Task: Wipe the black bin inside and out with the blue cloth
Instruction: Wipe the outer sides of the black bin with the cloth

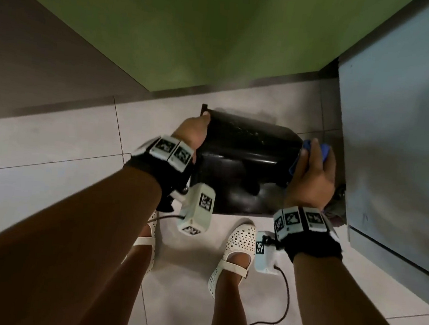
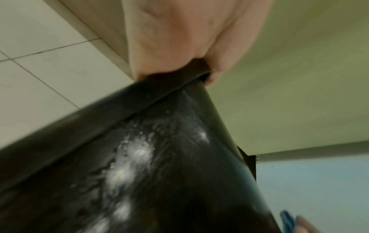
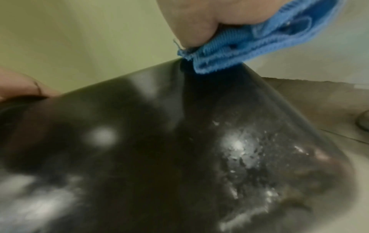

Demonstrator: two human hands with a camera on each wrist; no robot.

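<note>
The black bin (image 1: 245, 149) lies tipped on the tiled floor in front of my feet, its glossy side smeared with wet streaks (image 2: 127, 157) (image 3: 237, 146). My left hand (image 1: 194, 132) grips the bin's rim at the left end, thumb on top; in the left wrist view the fingers (image 2: 169, 47) clamp the rim edge. My right hand (image 1: 311, 170) holds the folded blue cloth (image 1: 320, 151) (image 3: 259, 41) and presses it against the bin's right end. The bin's inside is hidden.
A green wall (image 1: 193, 31) rises just behind the bin. A pale blue cabinet or door panel (image 1: 398, 126) stands close on the right. White tiled floor (image 1: 54, 148) spreads to the left. My white shoes (image 1: 236, 252) and a cable (image 1: 281, 305) lie below the bin.
</note>
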